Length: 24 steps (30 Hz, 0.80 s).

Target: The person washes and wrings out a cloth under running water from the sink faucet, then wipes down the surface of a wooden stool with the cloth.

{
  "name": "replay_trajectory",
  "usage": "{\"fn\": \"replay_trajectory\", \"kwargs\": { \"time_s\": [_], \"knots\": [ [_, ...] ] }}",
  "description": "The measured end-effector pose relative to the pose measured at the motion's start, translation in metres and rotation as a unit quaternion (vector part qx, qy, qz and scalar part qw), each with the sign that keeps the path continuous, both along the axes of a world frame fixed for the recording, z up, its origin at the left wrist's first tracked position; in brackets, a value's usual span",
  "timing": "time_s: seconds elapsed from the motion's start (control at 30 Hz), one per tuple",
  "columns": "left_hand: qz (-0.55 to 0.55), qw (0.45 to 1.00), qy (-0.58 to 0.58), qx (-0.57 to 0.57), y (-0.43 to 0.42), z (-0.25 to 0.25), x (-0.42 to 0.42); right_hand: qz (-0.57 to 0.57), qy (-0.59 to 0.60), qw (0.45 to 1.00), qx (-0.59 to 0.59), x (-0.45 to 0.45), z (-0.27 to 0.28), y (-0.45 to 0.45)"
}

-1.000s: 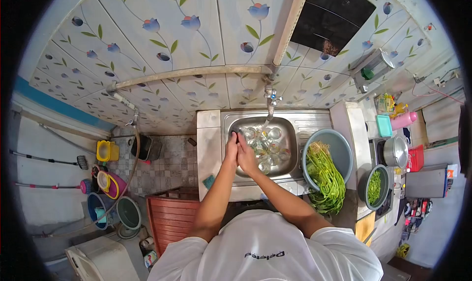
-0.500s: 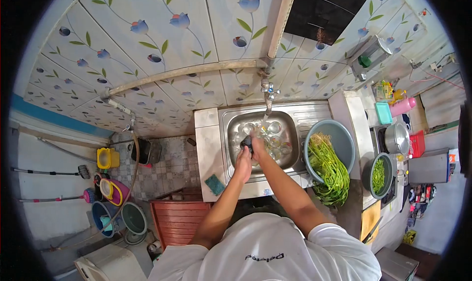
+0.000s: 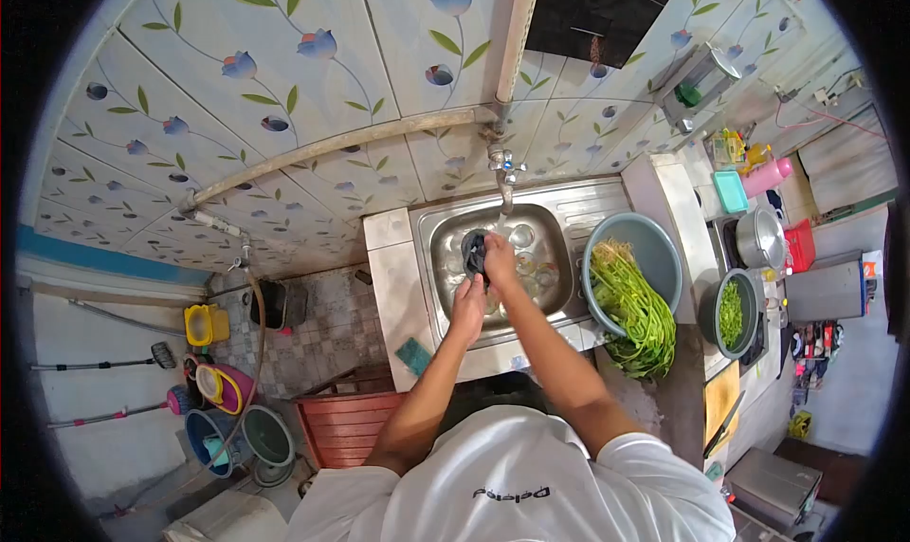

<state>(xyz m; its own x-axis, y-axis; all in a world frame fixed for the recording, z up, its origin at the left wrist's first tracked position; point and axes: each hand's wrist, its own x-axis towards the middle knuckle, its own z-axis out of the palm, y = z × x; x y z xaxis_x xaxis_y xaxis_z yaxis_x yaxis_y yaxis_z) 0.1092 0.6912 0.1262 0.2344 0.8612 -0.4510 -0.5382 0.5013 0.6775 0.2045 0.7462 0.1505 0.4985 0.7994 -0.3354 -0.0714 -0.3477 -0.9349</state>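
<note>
A dark, soft-looking bundle (image 3: 474, 248) is held over the sink; whether it is cloth or plastic I cannot tell. My left hand (image 3: 467, 305) grips its lower end, fingers curled around it. My right hand (image 3: 500, 260) closes on its right side, just below the faucet (image 3: 505, 177). Under both hands lies the steel sink (image 3: 428, 257), with several clear glasses (image 3: 522, 236) on its bottom. Water seems to run from the spout beside my right hand.
Right of the sink, a grey basin (image 3: 664, 248) holds leafy green stalks (image 3: 630, 314). A smaller bowl of cut greens (image 3: 730, 316), a pot (image 3: 758, 241) and a knife on a cutting board (image 3: 718, 400) are farther right. A green scouring pad (image 3: 413, 355) lies at the counter's left front.
The dark bundle has been spread out and now shows larger between my hands. My right hand has shifted slightly right of it, and the camera view has tilted a little.
</note>
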Motion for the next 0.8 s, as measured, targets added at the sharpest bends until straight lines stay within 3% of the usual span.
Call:
{"fn": "replay_trajectory", "kwargs": {
  "time_s": [0.07, 0.1, 0.2, 0.23, 0.3, 0.33, 0.4, 0.43, 0.57, 0.63, 0.77, 0.8],
  "knots": [
    [-0.05, 0.988, -0.148, -0.01, 0.0, -0.046, -0.014, 0.08, -0.076, 0.994, 0.006, 0.008, 0.0, 0.007],
    [-0.051, 0.988, -0.148, -0.01, 0.002, -0.043, -0.019, 0.079, -0.077, 0.994, 0.006, 0.013, -0.001, 0.008],
    [-0.047, 0.998, 0.047, -0.001, 0.011, -0.031, -0.036, 0.134, 0.049, 0.989, -0.047, 0.017, 0.002, 0.011],
    [-0.046, 0.998, 0.048, -0.001, 0.015, -0.023, -0.036, 0.135, 0.05, 0.988, -0.047, 0.014, 0.007, 0.007],
    [0.032, 0.994, -0.055, -0.09, 0.029, 0.011, -0.027, 0.223, -0.144, 0.963, 0.046, 0.002, 0.039, -0.013],
    [0.069, 0.983, -0.107, -0.134, 0.035, 0.021, -0.023, 0.221, -0.146, 0.963, 0.046, -0.013, 0.028, -0.028],
    [0.045, 0.987, -0.077, -0.135, 0.045, 0.019, -0.015, 0.217, -0.344, 0.878, 0.253, -0.044, 0.0, -0.054],
    [0.025, 0.989, -0.045, -0.136, 0.049, 0.019, -0.012, 0.217, -0.348, 0.876, 0.253, -0.041, 0.002, -0.053],
    [-0.013, 0.996, -0.031, -0.08, 0.025, 0.023, 0.004, 0.105, -0.31, 0.921, 0.211, -0.026, 0.01, -0.041],
    [-0.031, 0.997, -0.041, -0.05, 0.001, 0.023, 0.017, 0.173, -0.225, 0.957, 0.065, -0.001, 0.024, -0.022],
    [-0.014, 0.992, -0.127, -0.018, -0.025, 0.036, 0.018, 0.247, -0.161, 0.953, -0.069, 0.015, 0.037, -0.007],
    [-0.007, 0.988, -0.141, -0.054, -0.016, 0.04, 0.011, 0.243, -0.162, 0.954, -0.065, 0.006, 0.036, -0.015]
  ]
}}
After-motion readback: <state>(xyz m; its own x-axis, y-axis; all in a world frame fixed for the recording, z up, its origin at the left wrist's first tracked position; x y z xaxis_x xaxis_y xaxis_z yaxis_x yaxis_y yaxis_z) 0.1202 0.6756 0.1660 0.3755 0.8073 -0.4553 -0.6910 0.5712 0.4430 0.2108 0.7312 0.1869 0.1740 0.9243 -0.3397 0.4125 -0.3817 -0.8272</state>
